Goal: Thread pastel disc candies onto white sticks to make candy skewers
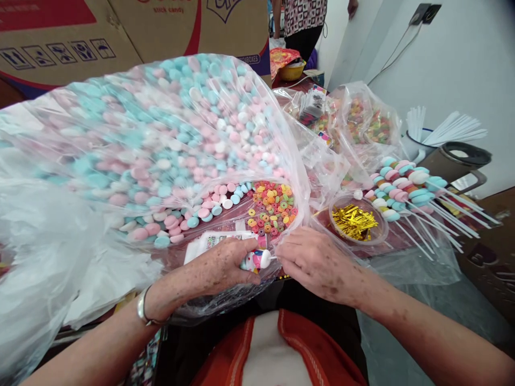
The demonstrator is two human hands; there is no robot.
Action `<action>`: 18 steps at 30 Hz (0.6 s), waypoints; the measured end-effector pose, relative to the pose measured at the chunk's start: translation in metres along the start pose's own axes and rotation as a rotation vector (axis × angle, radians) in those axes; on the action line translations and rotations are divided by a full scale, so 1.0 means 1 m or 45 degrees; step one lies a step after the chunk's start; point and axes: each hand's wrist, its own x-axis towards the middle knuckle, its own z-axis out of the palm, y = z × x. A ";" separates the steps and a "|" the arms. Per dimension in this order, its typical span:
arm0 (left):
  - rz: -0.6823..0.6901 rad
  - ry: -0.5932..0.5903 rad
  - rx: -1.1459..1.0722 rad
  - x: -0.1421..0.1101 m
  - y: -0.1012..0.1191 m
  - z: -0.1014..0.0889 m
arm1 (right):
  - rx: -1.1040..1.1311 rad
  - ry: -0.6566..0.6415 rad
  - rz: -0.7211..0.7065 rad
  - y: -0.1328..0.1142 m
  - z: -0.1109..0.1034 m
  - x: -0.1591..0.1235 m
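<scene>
In front of me I hold a marshmallow candy stick [264, 259] with a white end, partly inside a printed wrapper [251, 261]. My left hand [231, 258] is closed around the wrapped candy. The fingers of my right hand [311, 261] pinch the thin white stick close to the candy. Printed wrappers [213, 239] lie just beyond my left hand. Fruit-coloured ring candies [273, 201] sit past both hands, at the mouth of a big clear bag of pink, blue and white round candies [181, 128]. A round tub [384, 231] of gold twist ties [354, 221] stands right of my right hand.
Finished candy sticks [406, 185] are stacked at the right, their stick ends jutting outward. Behind them are a mug [458, 161] and a container of white sticks [446, 128]. Cardboard boxes [161, 32] stand at the back, and a person [304, 21] is beyond the table.
</scene>
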 end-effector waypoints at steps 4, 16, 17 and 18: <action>-0.029 -0.076 0.044 0.003 0.005 0.002 | 0.021 -0.109 -0.004 0.005 0.007 0.005; -0.372 -0.690 -0.956 -0.007 0.000 -0.020 | -0.036 0.148 -0.281 0.018 -0.012 -0.002; -0.372 -0.712 -1.000 -0.008 -0.001 -0.021 | -0.041 0.166 -0.292 0.018 -0.012 -0.003; -0.370 -0.726 -1.019 -0.008 -0.001 -0.021 | -0.045 0.177 -0.300 0.017 -0.011 -0.004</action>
